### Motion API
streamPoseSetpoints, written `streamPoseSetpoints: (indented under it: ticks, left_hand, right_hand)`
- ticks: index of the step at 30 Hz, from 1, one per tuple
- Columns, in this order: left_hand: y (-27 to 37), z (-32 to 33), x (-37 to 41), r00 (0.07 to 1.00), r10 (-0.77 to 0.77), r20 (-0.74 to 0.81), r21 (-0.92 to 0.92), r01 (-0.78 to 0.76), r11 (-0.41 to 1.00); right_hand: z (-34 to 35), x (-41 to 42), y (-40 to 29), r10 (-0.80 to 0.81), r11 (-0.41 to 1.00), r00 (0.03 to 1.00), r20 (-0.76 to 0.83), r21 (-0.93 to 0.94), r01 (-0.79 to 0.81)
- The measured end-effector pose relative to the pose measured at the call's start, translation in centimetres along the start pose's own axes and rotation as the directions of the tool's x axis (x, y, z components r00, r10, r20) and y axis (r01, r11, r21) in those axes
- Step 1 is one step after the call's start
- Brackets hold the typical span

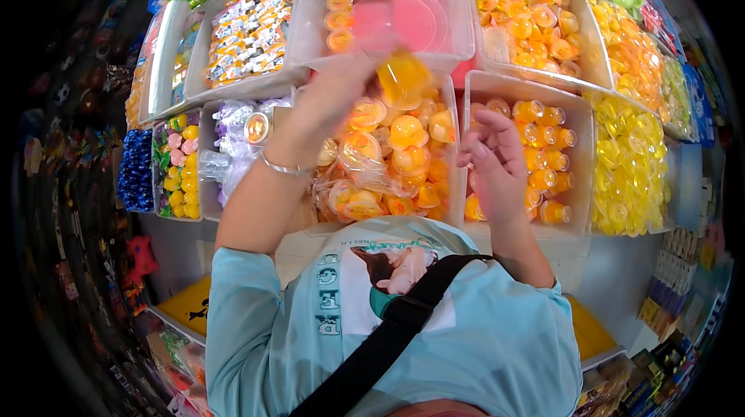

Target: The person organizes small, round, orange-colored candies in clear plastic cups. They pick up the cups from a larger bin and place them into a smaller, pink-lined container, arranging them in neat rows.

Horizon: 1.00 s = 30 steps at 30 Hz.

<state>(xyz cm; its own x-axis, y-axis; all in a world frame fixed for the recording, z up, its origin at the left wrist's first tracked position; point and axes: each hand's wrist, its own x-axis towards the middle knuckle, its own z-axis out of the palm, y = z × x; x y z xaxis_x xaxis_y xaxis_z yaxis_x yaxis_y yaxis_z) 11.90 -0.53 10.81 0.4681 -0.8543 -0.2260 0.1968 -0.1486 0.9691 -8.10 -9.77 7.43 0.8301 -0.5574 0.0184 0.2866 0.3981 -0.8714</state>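
Observation:
My left hand (361,70) is blurred, and a metal bangle circles its wrist. It grips a yellow-orange jelly cup (404,79), also blurred, above the front middle bin. Past it stands a clear plastic bin (381,55), with a short column of orange jelly cups (339,12) along its left side and a pink bottom. Beneath my left hand, the front middle bin holds a heap of orange jelly cups (410,133), some in clear wrap. My right hand (497,152), fingers loosely bent and apart, holds nothing over the left part of a bin of small orange cups (544,146).
Left are bins of wrapped sticks (253,27), purple-capped pouches (233,126) and yellow and pink fruit-shaped pieces (183,166). Right are bins of loose orange cups (532,24) and yellow cups (630,166). Bin walls stand close together. Shelves of goods (75,184) line the left.

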Motion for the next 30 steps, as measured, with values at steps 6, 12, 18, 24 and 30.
streamPoseSetpoints:
  ticks: [6, 12, 18, 24, 30]
  left_hand:
    - [-0.2, -7.7, 5.4, 0.917, 0.301, -0.263, 0.615, -0.082, 0.784]
    - [-0.9, -6.7, 6.2, 0.993, -0.059, -0.098, -0.131, 0.046, 0.990]
    - [-1.3, -0.3, 4.2, 0.920, -0.117, 0.374, -0.465, 0.295, 0.834]
    - [0.6, -0.1, 3.8, 0.979, -0.035, 0.200, 0.182, -0.002, 0.983]
    - [2.9, -3.8, 5.2, 0.932, -0.158, 0.326, -0.256, 0.248, 0.934]
  right_hand:
    - [-2.1, 0.4, 1.7, 0.118, 0.993, 0.972, -0.201, 0.025, -0.115]
    - [-3.3, 2.4, 3.5, 0.111, 0.993, 0.986, -0.125, -0.024, -0.114]
    - [-0.1, 7.8, 1.5, 0.053, 0.995, 0.998, 0.027, 0.078, -0.055]
    - [1.6, 10.2, 1.1, 0.053, 0.999, 0.999, 0.013, 0.004, -0.053]
    - [2.5, 12.1, 2.3, 0.032, 0.989, 0.991, 0.131, -0.149, -0.012]
